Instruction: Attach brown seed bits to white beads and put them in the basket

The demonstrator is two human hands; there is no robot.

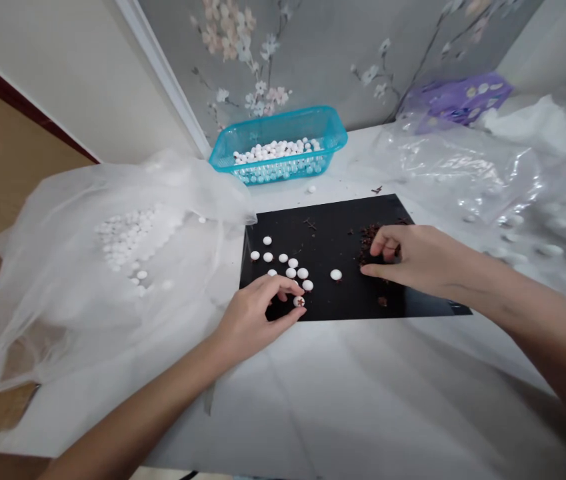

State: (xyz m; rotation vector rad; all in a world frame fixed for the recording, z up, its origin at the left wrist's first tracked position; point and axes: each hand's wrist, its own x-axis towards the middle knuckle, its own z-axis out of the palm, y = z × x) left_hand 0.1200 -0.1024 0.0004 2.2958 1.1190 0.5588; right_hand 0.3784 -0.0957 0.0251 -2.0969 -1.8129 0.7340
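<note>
A black mat (333, 293) lies on the white table. Several white round beads (290, 263) are scattered on its left part. My left hand (257, 313) rests at the mat's near left edge, thumb and fingers pinched on one white bead (299, 301) that bears a small dark piece. My right hand (405, 257) lies on the mat's right side, fingers curled over a pile of small dark brown bits (369, 235); whether they grip any is hidden.
A turquoise basket (283, 127) of white beads stands at the back. A translucent white bag (113, 267) with more beads lies on the left. Clear plastic bags (513, 193) with beads spread at the right. A purple bag (463, 97) sits far right.
</note>
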